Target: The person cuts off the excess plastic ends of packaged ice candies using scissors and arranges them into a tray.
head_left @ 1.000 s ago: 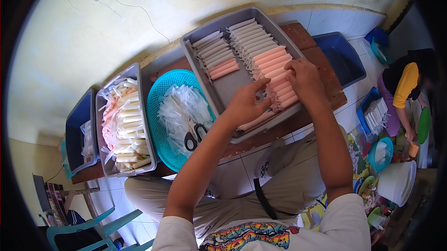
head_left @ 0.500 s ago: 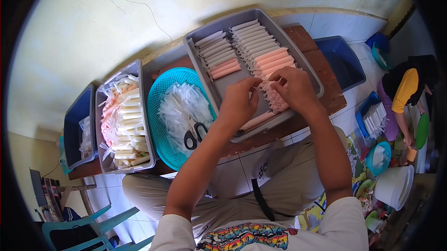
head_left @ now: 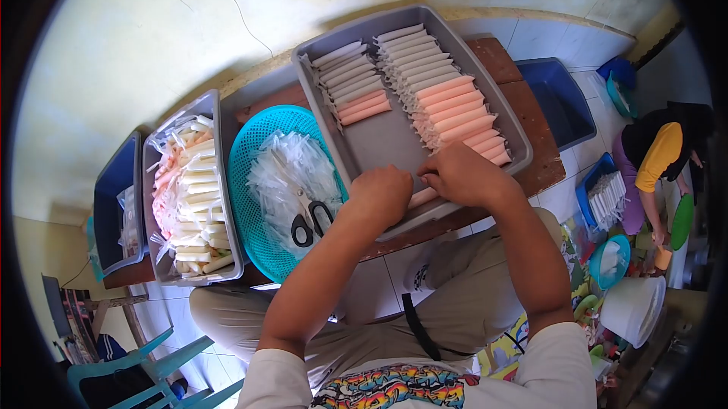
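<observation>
My left hand and my right hand are close together over the front of a grey tray, fingers curled and pinched. Between them shows part of a pink ice pop tube, lying along the tray's near side; my fingers cover its ends. Beyond my right hand runs a row of filled tubes, pink ones nearer and whitish ones farther, their crinkled plastic ends facing left. A shorter row of whitish tubes and a few pink tubes lies at the tray's left.
Left of the tray, a turquoise basket holds clear plastic wrappers and black-handled scissors. Farther left stands a grey bin of yellow and pink tubes. A blue bin is beyond the table. At right, another person bends over containers.
Both hands have moved down toward the tray's near edge, onto the pink tube there. More of the pink row is now uncovered. The view has shifted slightly.
</observation>
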A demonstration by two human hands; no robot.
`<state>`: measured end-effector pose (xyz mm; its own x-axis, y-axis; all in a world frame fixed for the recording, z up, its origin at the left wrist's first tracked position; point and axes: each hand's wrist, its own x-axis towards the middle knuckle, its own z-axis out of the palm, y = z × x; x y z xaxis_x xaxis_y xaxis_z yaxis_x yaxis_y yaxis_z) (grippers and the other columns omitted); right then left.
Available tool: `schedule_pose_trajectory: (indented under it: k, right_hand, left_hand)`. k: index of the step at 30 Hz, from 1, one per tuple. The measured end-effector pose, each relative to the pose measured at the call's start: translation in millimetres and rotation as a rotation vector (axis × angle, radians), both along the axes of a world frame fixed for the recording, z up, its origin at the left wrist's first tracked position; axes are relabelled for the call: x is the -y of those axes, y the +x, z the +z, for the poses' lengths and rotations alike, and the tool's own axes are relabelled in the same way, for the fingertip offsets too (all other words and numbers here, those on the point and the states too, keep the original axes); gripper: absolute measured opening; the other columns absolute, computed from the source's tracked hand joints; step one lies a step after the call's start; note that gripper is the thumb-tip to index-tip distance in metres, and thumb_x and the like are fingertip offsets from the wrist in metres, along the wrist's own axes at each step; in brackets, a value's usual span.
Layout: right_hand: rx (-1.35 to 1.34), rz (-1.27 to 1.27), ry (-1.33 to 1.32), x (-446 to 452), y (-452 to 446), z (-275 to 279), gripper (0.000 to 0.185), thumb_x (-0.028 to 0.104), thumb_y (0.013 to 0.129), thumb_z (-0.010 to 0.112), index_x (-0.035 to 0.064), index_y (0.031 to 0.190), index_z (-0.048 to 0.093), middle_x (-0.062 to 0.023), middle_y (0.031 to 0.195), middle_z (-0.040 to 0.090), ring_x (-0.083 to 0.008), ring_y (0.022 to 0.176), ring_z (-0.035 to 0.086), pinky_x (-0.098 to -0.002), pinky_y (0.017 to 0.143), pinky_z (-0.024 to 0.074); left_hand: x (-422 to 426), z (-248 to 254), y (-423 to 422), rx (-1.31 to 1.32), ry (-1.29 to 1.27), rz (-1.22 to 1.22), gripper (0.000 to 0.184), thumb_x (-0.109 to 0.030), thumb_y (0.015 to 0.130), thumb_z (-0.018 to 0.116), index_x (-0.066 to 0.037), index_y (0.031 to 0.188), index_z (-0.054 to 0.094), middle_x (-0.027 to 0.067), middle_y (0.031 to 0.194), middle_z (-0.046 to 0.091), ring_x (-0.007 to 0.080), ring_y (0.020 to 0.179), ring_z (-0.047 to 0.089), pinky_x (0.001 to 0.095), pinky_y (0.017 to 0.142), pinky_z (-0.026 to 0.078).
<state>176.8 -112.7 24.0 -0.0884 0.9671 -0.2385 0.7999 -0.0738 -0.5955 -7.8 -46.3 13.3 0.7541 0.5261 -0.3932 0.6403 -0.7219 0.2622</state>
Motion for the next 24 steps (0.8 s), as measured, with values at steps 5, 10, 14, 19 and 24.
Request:
schedule_pose_trajectory:
  k: [5, 10, 14, 19, 24]
  right_hand:
    - [0.135, 0.168, -0.136, -5.3, -1.5, 0.5, 0.027, 0.021, 0.097, 0.065, 0.0018, 0.099, 0.083, -0.0249, 0.097, 0.078, -0.0415, 0.095, 0.076, -0.0499, 0.094, 0.0576]
    - [0.168, 0.202, -0.156, -6.3, -3.3, -1.7, 0.026, 0.02, 0.094, 0.065, 0.0021, 0.096, 0.083, -0.0246, 0.096, 0.078, -0.0416, 0.094, 0.075, -0.0494, 0.093, 0.0578]
    - [0.154, 0.184, -0.149, -5.2, -3.9, -1.9, 0.026, 0.018, 0.092, 0.063, 0.0016, 0.094, 0.083, -0.0249, 0.094, 0.077, -0.0422, 0.092, 0.075, -0.0497, 0.093, 0.0582]
    - [0.168, 0.148, -0.127, -2.0, -7.7, 1.8, 0.026, 0.018, 0.093, 0.062, 0.0008, 0.097, 0.082, -0.025, 0.094, 0.077, -0.042, 0.092, 0.075, -0.0499, 0.094, 0.057]
    - [0.139, 0.106, -0.1, 1.9, -9.7, 6.7, 0.026, 0.018, 0.094, 0.063, 0.0001, 0.101, 0.082, -0.0251, 0.094, 0.077, -0.0413, 0.093, 0.074, -0.0498, 0.093, 0.0557]
  left_hand:
    - [-2.1, 3.9, -1.2, -0.015, -0.002, -0.046, 0.019, -0.014, 0.094, 0.066, -0.004, 0.094, 0.082, 0.023, 0.097, 0.079, 0.0422, 0.093, 0.079, 0.0507, 0.084, 0.064]
    - [-1.3, 8.4, -2.4, 0.03, -0.018, -0.037, 0.02, -0.014, 0.094, 0.066, -0.003, 0.094, 0.082, 0.0229, 0.098, 0.079, 0.0424, 0.094, 0.079, 0.051, 0.084, 0.064]
    - [-1.7, 7.9, -1.4, 0.005, -0.029, -0.033, 0.02, -0.014, 0.095, 0.065, -0.003, 0.095, 0.082, 0.0225, 0.101, 0.079, 0.0417, 0.097, 0.079, 0.0508, 0.086, 0.063]
    - [-3.4, 7.1, 0.2, -0.047, -0.07, -0.058, 0.02, -0.015, 0.095, 0.065, -0.004, 0.1, 0.082, 0.0205, 0.103, 0.08, 0.0394, 0.1, 0.078, 0.05, 0.089, 0.062]
    - [-6.1, -4.1, 0.6, -0.047, -0.049, -0.052, 0.025, -0.026, 0.097, 0.069, -0.004, 0.1, 0.082, 0.0204, 0.103, 0.08, 0.0396, 0.101, 0.078, 0.0508, 0.089, 0.061]
